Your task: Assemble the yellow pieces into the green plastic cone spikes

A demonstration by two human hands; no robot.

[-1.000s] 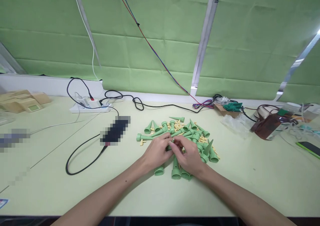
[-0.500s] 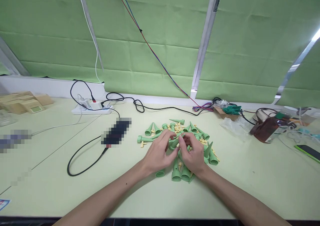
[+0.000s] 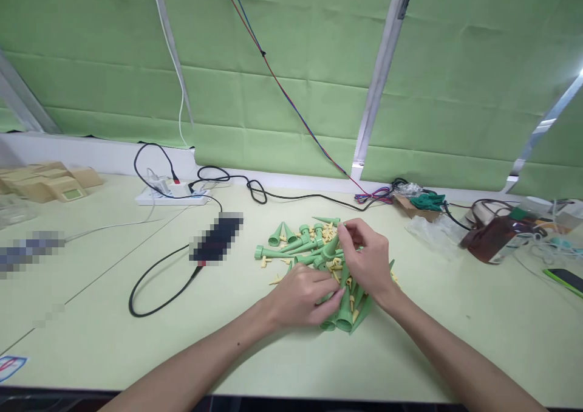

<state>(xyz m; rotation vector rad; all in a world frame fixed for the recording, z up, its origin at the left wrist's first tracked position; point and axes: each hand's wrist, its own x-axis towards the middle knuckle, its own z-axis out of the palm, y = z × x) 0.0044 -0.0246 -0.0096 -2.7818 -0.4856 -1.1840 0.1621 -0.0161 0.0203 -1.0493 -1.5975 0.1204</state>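
Observation:
A pile of green cone-shaped plastic spikes (image 3: 296,242) mixed with small yellow plastic pieces (image 3: 273,280) lies on the pale green table (image 3: 91,315). My left hand (image 3: 303,296) rests at the near side of the pile, fingers curled onto the wide ends of a few green cones (image 3: 344,315). My right hand (image 3: 367,260) is raised over the pile's right half, its fingertips pinched together on a green cone (image 3: 331,248) that points toward the left.
A black cable (image 3: 155,290) loops to a dark device at the left. A white power strip (image 3: 170,196) sits near the wall. Cardboard pieces (image 3: 45,184) lie far left. A brown bag (image 3: 494,239), clear plastic bags and a phone (image 3: 562,278) are at the right.
My right hand rose and moved to the far right of the pile with a cone pinched in it. My left hand slid nearer and gathered cones at the pile's front.

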